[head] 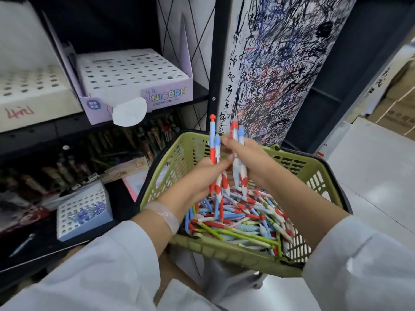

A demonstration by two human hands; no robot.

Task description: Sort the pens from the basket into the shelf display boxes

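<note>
A green plastic basket (224,248) holds a heap of several loose pens (244,216) in red, blue, white and green. Over it, my left hand (202,176) grips a small bunch of red, white and blue pens (213,140) held upright. My right hand (247,158) holds two more of the same pens (238,135), close beside the left bunch. A purple "UNICORN" display box (166,95) with an empty grid of holes sits on the upper shelf at left.
A cream display box (33,102) stands left of the purple one. On the lower shelf lies a pale blue holed box (85,209) with a few purple-capped pens, and dark pens behind it. A scribbled white test panel (280,63) rises behind the basket. Cardboard cartons (397,104) stand far right.
</note>
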